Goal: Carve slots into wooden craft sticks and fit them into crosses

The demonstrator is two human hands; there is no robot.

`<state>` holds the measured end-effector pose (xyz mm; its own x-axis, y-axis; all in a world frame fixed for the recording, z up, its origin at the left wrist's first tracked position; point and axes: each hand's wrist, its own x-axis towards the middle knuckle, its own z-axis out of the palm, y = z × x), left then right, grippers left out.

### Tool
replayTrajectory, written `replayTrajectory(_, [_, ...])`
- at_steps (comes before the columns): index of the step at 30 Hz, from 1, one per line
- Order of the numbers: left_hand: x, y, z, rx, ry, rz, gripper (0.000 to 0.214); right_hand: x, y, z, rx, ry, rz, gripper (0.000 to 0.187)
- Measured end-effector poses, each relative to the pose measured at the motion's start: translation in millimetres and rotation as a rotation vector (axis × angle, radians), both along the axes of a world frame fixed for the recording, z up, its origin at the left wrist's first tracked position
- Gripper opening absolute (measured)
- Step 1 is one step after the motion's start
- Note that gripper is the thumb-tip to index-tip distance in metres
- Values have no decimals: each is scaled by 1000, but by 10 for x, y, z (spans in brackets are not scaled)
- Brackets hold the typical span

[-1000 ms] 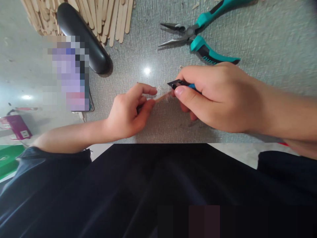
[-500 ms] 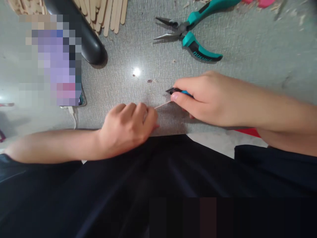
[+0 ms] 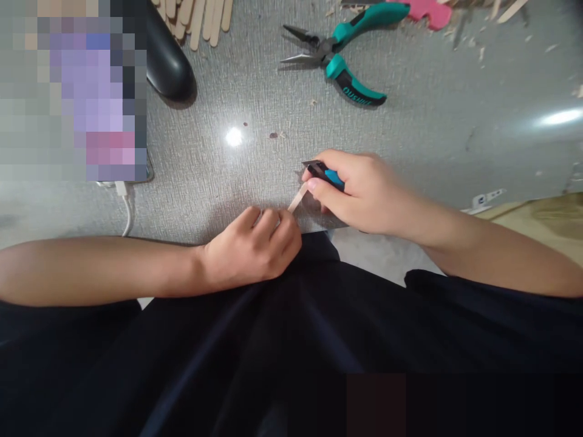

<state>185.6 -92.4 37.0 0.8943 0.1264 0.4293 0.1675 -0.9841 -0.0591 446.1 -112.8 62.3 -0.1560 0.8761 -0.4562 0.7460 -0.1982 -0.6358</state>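
Note:
Close to the table's front edge, my left hand (image 3: 252, 246) is closed around the lower part of a wooden craft stick (image 3: 297, 198); most of the stick is hidden in the fist. My right hand (image 3: 359, 188) grips a blue and black utility knife (image 3: 334, 178), its short blade (image 3: 311, 163) pointing left. The right thumb tip rests at the upper end of the stick, just below the blade. Between the two hands a short length of the stick shows, slanting up to the right.
Beyond my hands lie open teal needle-nose pliers (image 3: 326, 51). Several craft sticks (image 3: 203, 24) and a black rounded case (image 3: 170, 67) sit at the back left, near a blurred-out phone with a white cable (image 3: 129, 212). A pink piece (image 3: 430, 13) and wood shavings are at the back.
The stick has turned from edge-on to showing its flat face, and it slants more steeply. My left hand has shifted slightly right and down. The view has moved a little, shifting the pliers up and left.

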Motion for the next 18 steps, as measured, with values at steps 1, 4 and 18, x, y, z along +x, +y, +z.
replayTrajectory(1, [10,5,-21,-20,-6,-5,18,4,-15,1,13,12,-15,15])
replayTrajectory(4, [45,40,-62,-87,6,16,22,9,-46,31,47,62,-55,13])
replayTrajectory(18, [42,135,-34,-67,0,201,35,46,-141,47,11,113,-132,30])
